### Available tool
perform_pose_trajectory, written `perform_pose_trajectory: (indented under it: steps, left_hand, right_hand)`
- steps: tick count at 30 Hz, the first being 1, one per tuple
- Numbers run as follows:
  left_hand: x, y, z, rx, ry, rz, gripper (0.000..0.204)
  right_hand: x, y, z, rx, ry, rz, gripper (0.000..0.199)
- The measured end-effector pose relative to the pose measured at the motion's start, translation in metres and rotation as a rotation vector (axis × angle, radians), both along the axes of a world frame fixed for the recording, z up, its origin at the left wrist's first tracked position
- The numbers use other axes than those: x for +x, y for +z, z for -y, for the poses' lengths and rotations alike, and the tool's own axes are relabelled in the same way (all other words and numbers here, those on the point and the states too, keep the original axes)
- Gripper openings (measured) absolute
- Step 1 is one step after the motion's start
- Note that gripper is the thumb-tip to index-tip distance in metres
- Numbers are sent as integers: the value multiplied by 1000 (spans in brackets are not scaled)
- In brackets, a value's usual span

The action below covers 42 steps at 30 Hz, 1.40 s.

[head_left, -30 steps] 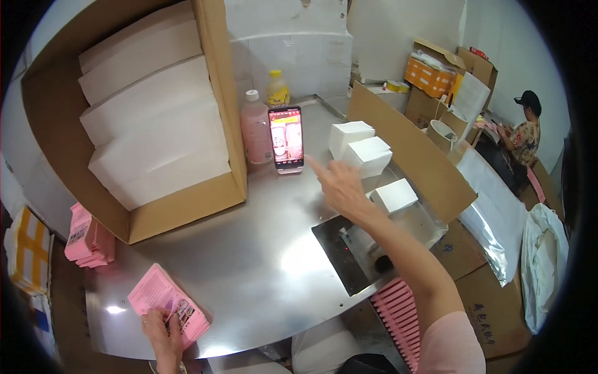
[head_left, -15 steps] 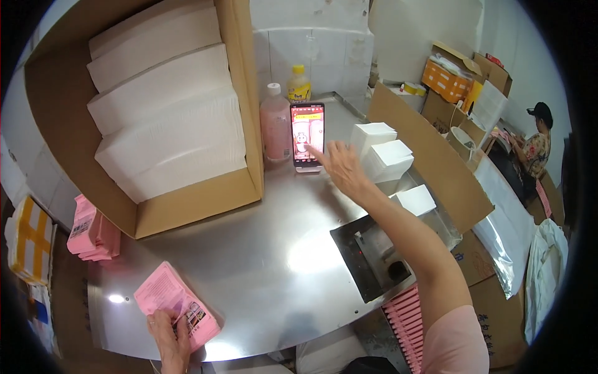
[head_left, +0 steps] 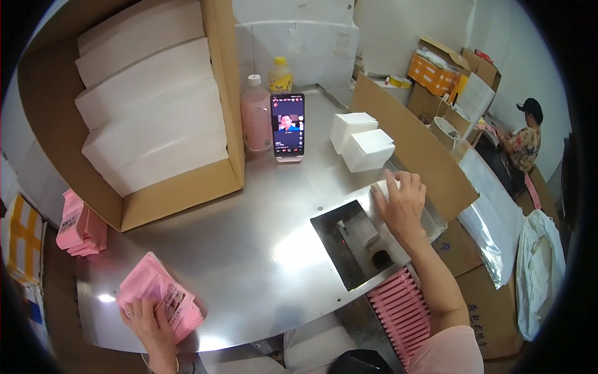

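Observation:
A stack of pink printed packets [head_left: 146, 277] lies at the table's near left. My left hand [head_left: 148, 325] rests over its near end, fingers bent and thumb closed against the top packet. To the right, my right hand [head_left: 403, 206] curls around a small white stack of folded paper [head_left: 378, 187] beside the slot, mostly covering it. Two more white paper stacks [head_left: 369, 151] stand just beyond this hand. A dark rectangular slot [head_left: 349, 243] with a metal part inside is set in the tabletop, left of my right forearm.
A large cardboard box [head_left: 180, 209] of white paper stacks stands at the back left. A lit phone [head_left: 288, 128] leans near a pink bottle [head_left: 256, 118] and yellow-capped bottle [head_left: 280, 76]. Pink packets fill a rack [head_left: 402, 311] below the table. Another person [head_left: 526, 140] sits far right.
My right hand has left the phone and come nearer, onto the small white stack. The phone's picture has changed. My left hand has shifted on the pink packets, and the view has moved slightly.

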State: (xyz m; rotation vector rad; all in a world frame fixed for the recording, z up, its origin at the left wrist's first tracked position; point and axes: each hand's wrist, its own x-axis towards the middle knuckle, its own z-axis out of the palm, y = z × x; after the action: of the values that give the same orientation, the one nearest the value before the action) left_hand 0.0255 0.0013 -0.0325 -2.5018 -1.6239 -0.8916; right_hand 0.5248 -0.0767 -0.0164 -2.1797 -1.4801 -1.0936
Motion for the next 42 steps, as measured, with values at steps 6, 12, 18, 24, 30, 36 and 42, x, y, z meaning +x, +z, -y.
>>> perform_pose_trajectory:
  steps: [6,12,18,24,30,36,42]
  left_hand:
    - [139,8,31,-44,-542,56,20]
    - [161,-28,40,-58,-428,24,18]
    - [164,-36,34,-49,-528,21,15]
    - [169,-32,32,-21,-567,29,13]
    - [196,-35,59,3,-817,83,24]
    - [163,-21,45,-216,-745,-15,72]
    - [203,-28,56,-25,-456,-21,97]
  right_hand:
    - [40,-49,14,-110,-112,-81,21]
    - [32,-44,14,-87,-83,-149,18]
    - [42,-34,19,13,-4,-356,21]
    - [44,-42,21,21,-3,-304,21]
    - [24,-34,26,211,141,-342,33]
    - [-157,-41,81,-238,1003,-256,33]
    - [-153,-42,-10,-473,545,-187,15]
